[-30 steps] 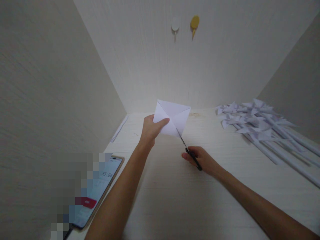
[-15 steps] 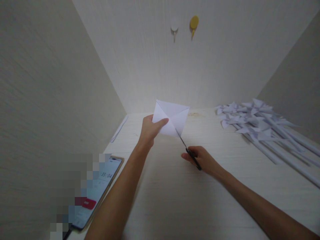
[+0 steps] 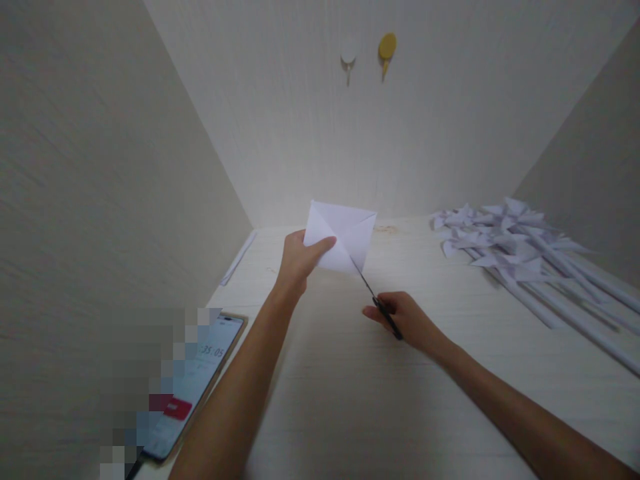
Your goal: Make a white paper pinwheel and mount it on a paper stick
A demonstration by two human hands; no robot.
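A square of white paper (image 3: 353,227), creased along its diagonals, is held up above the table by my left hand (image 3: 299,259). The thumb lies on the paper's face near its middle, and the other fingers are hidden behind it. My right hand (image 3: 406,316) grips a pair of scissors (image 3: 387,319) with dark handles. Their thin blades reach up to the lower right part of the paper, along the diagonal crease that runs to its lower corner. Whether the blades are fully closed is too fine to make out.
Several white paper pinwheels (image 3: 515,240) on rolled paper sticks (image 3: 575,320) lie piled at the right. A phone (image 3: 200,380) with a running timer rests at the left, below a folded white paper strip (image 3: 239,259). Walls enclose the table (image 3: 360,400); two hooks (image 3: 387,47) hang at the back.
The paper and left hand have shifted very slightly left. The scissors stay at the same crease, and the phone's timer has advanced.
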